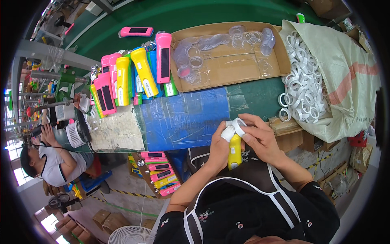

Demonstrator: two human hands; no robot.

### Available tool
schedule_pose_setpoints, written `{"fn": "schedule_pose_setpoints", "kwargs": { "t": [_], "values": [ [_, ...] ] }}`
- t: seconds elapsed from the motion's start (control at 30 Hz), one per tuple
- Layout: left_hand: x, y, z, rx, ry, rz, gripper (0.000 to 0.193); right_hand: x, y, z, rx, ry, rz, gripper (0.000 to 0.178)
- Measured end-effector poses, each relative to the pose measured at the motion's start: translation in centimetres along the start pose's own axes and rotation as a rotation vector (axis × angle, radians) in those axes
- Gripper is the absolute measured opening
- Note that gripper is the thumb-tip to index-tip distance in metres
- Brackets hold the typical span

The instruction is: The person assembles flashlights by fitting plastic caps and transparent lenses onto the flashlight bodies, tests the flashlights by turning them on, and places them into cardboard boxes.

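Observation:
A yellow flashlight (235, 153) stands head up in front of me, close to the table's near edge. My left hand (219, 142) is closed around its head, with a white covering on the thumb. A white plastic ring (239, 127) sits at the top of the flashlight, gripped by the fingers of my right hand (262, 138). Whether the ring is seated on the head or only held against it, I cannot tell. Blue sheeting (187, 118) covers the tabletop just beyond my hands.
A cardboard tray (227, 83) holds clear plastic discs. Many white rings (302, 81) spill from a woven sack (345, 77) at the right. Pink, yellow and green flashlights (123, 81) are piled at the left. More lie in a box (162, 173) below. A co-worker (61, 162) sits far left.

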State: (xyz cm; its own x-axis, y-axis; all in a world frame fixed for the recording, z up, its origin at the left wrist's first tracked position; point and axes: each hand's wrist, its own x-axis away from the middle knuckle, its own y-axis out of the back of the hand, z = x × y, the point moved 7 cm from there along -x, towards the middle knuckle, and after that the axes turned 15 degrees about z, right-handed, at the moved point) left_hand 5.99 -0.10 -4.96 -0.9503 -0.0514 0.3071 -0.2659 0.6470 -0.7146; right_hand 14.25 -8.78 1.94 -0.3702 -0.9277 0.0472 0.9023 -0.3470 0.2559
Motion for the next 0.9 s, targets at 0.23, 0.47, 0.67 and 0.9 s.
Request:
{"fn": "schedule_pose_setpoints", "kwargs": {
  "t": [0.23, 0.47, 0.67, 0.9],
  "values": [
    [0.9, -0.4, -0.7, -0.136, -0.019, 0.207, 0.048, -0.8, 1.5, -0.2, -0.040, -0.079, 0.115, 0.018],
    [0.5, -0.7, -2.4, -0.591, 0.081, 0.251, 0.046, -2.1, 1.9, -0.9, -0.304, -0.345, 0.241, 0.013],
    [0.4, -0.7, -2.8, -0.687, 0.054, 0.234, 0.038, -1.4, 1.6, -2.0, -0.516, -0.310, 0.288, 0.014],
    [0.1, -0.7, -2.6, -0.672, -0.003, 0.212, 0.039, -0.8, 1.7, -2.9, -0.515, -0.308, 0.255, 0.013]
  ]
}}
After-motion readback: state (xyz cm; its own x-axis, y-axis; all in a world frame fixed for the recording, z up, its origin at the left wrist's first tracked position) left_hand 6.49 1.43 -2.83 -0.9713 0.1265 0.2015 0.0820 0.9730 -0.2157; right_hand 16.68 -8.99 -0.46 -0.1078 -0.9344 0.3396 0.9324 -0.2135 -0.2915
